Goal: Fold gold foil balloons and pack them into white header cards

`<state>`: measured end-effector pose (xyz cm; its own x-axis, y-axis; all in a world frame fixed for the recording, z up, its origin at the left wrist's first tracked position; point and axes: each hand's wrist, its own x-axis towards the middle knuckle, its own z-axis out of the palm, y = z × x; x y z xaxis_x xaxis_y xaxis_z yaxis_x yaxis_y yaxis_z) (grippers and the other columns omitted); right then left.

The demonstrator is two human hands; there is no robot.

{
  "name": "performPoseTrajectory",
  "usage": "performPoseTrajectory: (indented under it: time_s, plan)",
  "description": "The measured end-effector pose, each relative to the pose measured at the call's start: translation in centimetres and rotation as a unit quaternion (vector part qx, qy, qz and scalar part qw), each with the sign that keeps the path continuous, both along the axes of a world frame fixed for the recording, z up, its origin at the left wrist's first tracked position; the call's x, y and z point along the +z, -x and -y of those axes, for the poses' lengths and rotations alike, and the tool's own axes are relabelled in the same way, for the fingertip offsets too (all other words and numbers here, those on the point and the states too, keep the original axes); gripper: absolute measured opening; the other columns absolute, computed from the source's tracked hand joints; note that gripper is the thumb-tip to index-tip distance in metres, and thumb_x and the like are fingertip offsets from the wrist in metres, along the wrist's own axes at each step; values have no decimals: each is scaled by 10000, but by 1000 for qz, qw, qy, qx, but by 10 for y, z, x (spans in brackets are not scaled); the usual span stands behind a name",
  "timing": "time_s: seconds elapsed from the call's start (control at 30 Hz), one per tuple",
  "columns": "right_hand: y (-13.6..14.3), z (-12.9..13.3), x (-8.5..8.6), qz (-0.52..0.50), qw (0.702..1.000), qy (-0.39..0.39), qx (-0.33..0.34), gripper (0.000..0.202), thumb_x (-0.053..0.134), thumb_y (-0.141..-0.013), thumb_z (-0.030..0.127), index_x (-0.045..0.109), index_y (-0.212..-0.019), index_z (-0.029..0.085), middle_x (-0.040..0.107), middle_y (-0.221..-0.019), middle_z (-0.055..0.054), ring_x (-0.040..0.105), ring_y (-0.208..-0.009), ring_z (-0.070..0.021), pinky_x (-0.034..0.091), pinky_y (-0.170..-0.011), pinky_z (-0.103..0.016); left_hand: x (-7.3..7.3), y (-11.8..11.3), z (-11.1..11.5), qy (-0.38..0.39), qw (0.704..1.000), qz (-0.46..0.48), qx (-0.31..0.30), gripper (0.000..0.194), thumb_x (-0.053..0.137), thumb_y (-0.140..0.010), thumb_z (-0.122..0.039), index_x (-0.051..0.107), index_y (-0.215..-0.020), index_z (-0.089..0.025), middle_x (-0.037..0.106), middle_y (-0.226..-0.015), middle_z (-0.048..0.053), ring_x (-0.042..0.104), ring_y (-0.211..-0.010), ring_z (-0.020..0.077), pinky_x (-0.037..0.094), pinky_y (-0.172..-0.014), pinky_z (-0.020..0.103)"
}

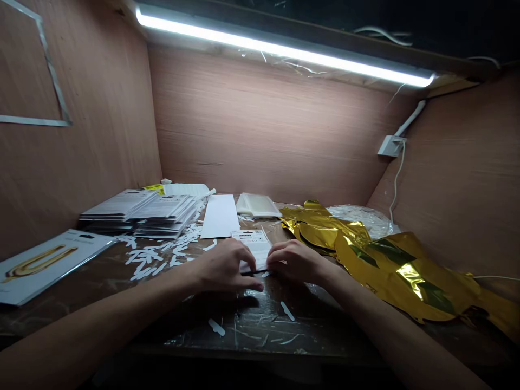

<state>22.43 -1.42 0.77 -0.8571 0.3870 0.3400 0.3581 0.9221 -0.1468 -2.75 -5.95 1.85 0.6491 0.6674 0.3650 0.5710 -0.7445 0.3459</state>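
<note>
Nearest, on the dark table (320, 330), two loose white tabs lie at six o'clock from the small card between the hands: the left tab (216, 327) and the right tab (287, 311).

The left hand (231, 265) comes in from seven o'clock, its thumb and fingers apart around the card's near left corner. The right hand (294, 261) comes in from five o'clock, fingertips and thumb together on the card's near right edge. The card (255, 246) lies between them, printed side up, with a thin dark edge across its near end.

A large card (52, 262) showing a gold U shape lies at nine o'clock. Nearer the middle, many white scraps (148, 257) are strewn at nine to ten o'clock, reaching the foot of the card stacks (154, 211) at ten.

Gold foil (390, 265) spreads in crumpled folds from one to four o'clock. Just beyond the card, a blank white sheet (220, 216) lies at eleven and a pile of clear sleeves (258, 206) at twelve.

Farther back, clear plastic (363, 216) sits behind the foil at two o'clock. A socket (391, 145) with a white cord hangs on the wall at one to two, and a lit tube lamp (284, 51) runs overhead at twelve.
</note>
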Motion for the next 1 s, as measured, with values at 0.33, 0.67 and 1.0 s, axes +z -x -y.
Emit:
performPoseTrajectory:
  time_s: [0.33, 0.67, 1.0]
  plan:
    - [-5, -17, -13, -97, 993, 70, -14, 97, 769, -862, 290, 800, -805, 218, 754, -842, -29, 664, -696, -141, 488, -678, -248, -12, 5, -14, 92, 993, 35, 60, 135, 736, -745, -123, 824, -838, -168, 788, -814, 51, 675, -665, 157, 501, -654, 251]
    - [-20, -32, -14, -21, 986, 153, -64, 190, 706, -888, 444, 847, -872, 318, 755, -965, -49, 700, -809, -194, 532, -749, -323, -15, 23, -23, 143, 990, -4, 3, 475, 606, -599, 101, 847, -843, -228, 788, -1119, 51, 727, -996, 233, 562, -827, 290]
    - [-19, -26, -12, -5, 985, 126, -115, 206, 713, -865, 433, 849, -936, 295, 776, -1060, -71, 723, -899, -254, 546, -836, -368, -14, 0, -6, 84, 964, -13, 252, 233, 688, -794, -272, 772, -962, -135, 754, -956, 177, 687, -962, 334, 524, -905, 440]
